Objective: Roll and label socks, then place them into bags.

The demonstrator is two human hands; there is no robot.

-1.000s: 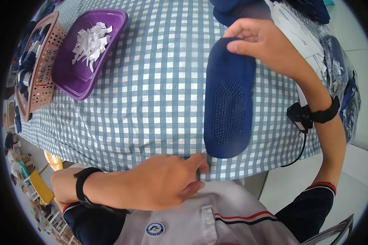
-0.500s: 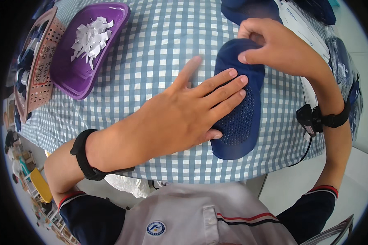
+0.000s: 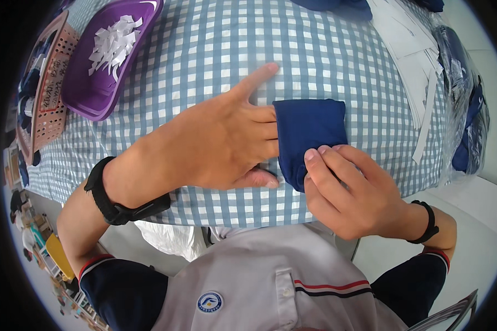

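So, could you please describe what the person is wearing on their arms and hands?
Both hands, the left hand and the right hand, are bare. Each wrist has a black band: a wide strap on the left, a thin one on the right. The navy sleeves have red-and-white cuffs.

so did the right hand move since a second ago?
Yes. The right hand came from the sock's far end, near the table's far side, down to the near edge of the checked tablecloth, pinching the folded sock.

One folded navy sock, one purple tray, one brown basket, two hands.
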